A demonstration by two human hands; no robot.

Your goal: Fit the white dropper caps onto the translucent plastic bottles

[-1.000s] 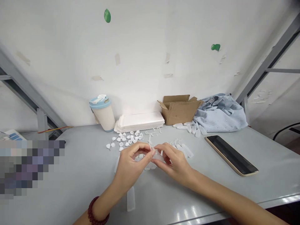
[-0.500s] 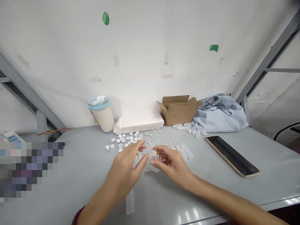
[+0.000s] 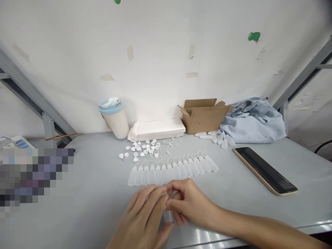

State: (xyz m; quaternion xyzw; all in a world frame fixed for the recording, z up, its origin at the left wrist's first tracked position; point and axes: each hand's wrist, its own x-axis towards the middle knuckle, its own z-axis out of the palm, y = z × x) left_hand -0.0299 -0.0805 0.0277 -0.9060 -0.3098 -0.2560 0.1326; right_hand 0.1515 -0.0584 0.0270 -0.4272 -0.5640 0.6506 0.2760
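Both my hands meet near the table's front edge over a small translucent plastic bottle point(image 3: 168, 216). My right hand point(image 3: 190, 204) has its fingers curled round the bottle's top. My left hand point(image 3: 145, 218) lies against it from the left, its fingers pressed close, partly blurred. Just beyond the hands, several more translucent bottles point(image 3: 172, 170) lie side by side in a curved row. Behind that row several small white caps point(image 3: 141, 148) are scattered.
On the grey table point(image 3: 90, 193) a phone point(image 3: 264, 169) lies at the right. Along the wall stand a blue-lidded cup point(image 3: 115, 119), a stack of white trays point(image 3: 157, 129), an open cardboard box point(image 3: 203, 116) and a blue cloth bundle point(image 3: 255, 121), with loose bottles point(image 3: 218, 137) before it.
Both hands have drawn back from the bottle row toward the table's front edge, carrying one bottle. The row, earlier hidden behind the hands, now shows whole. The camera has tilted down slightly.
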